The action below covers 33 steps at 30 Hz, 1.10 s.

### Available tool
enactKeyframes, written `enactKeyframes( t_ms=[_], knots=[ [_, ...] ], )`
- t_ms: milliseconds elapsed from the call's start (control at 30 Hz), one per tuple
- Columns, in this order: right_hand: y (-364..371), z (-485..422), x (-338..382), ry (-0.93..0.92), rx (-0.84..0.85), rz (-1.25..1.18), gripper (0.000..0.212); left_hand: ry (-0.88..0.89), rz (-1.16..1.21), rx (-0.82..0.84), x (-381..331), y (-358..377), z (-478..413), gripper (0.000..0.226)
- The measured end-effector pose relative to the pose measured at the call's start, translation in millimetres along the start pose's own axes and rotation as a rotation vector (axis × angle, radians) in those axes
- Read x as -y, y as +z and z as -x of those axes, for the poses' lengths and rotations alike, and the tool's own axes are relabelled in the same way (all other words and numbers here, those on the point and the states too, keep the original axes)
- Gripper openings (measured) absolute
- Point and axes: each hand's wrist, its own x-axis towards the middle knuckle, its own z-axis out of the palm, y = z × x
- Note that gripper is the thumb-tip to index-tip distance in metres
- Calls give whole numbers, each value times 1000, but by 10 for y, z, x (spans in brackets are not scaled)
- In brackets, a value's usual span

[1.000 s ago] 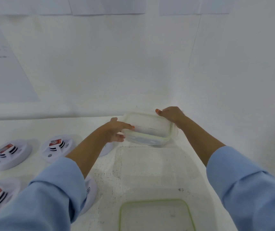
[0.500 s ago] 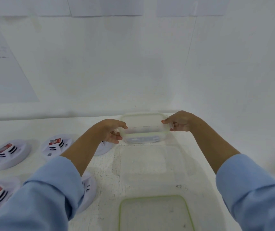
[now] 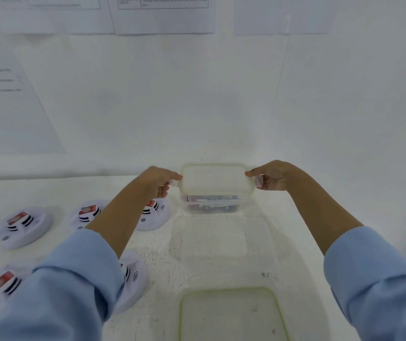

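Note:
A clear plastic container (image 3: 215,183) with a green-rimmed lid stands at the far middle of the white table, near the wall. Small items show dimly through its front wall. My left hand (image 3: 156,182) grips the latch flap on its left end, fingertips on the lid's edge. My right hand (image 3: 272,175) grips the flap on its right end in the same way. Both arms wear light blue sleeves.
Several round white smoke detectors with red labels lie on the left of the table, one (image 3: 22,226) far left, one (image 3: 151,214) just under my left wrist. A second green-rimmed lidded container (image 3: 231,313) sits at the near edge. Papers hang on the wall (image 3: 162,16).
The container has turned from a tilt to square and level, farther back on the table. My hands moved from its corners to the flaps on its two ends.

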Motion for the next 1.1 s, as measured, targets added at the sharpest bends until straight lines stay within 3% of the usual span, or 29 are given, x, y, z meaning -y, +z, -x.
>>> enactKeyframes(
  t_ms=[200,367,600,700,800,900,1033,1100],
  knots=[
    [-68,360,234,-135,94,-222,15,-8,386,115,-242,-191,316,15],
    [-89,788,277,-299,3,-96,24,37,539,159,-260,-202,672,16],
    [-19,1272,-8,-397,1,-286,25,148,778,224,-44,-222,1164,37],
    [-28,1427,-180,-408,15,-395,19,182,723,197,88,-192,1417,29],
    [-65,1588,-401,-448,-8,-278,13,258,467,107,268,-70,1658,18],
    [-125,1807,-669,-412,-44,-171,33,255,304,70,553,32,1772,39],
    [-128,2075,-1027,-324,-34,-149,54,170,198,10,913,156,1982,13],
    [-101,2167,-1187,-268,-33,-125,50,137,156,-16,1074,193,2072,22]
  ],
)
